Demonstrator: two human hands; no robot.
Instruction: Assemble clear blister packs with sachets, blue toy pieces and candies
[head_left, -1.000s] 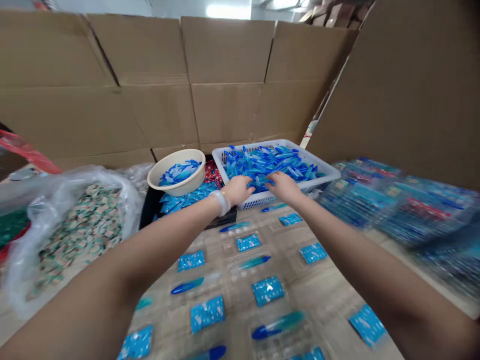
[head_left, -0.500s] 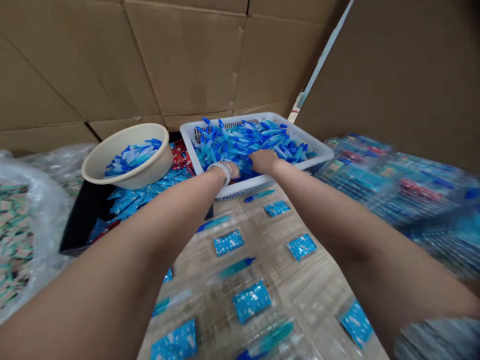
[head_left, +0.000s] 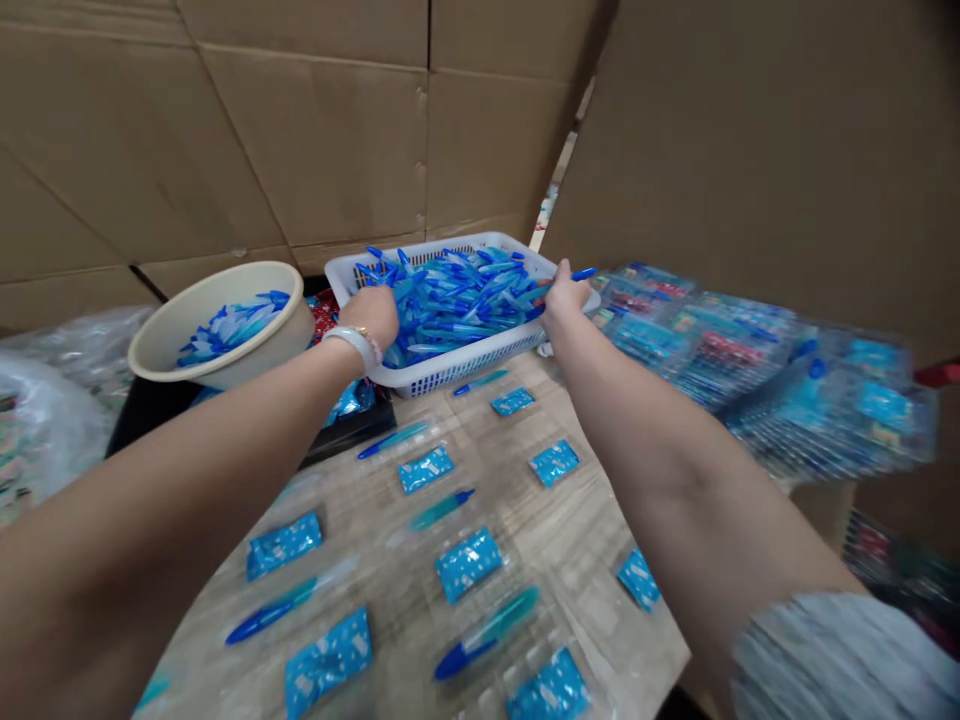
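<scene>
A white plastic basket holds a heap of blue and turquoise pens. At its left side my left hand, with a bangle at the wrist, is curled among the pens; its fingertips are hidden. Over the right rim my right hand is closed on a pen, whose dark blue end sticks out to the right. Below the basket, clear plastic trays hold small blue packets and single pens, spread over a wood-look table.
A cream bowl of pens stands left of the basket, above a black box with blue and red packets. Stacked filled clear packs lie at the right. A plastic bag is at far left. Cardboard walls rise behind.
My hands have moved apart from the basket's near middle, the left to its left side and the right to its right rim. The view has shifted right.
</scene>
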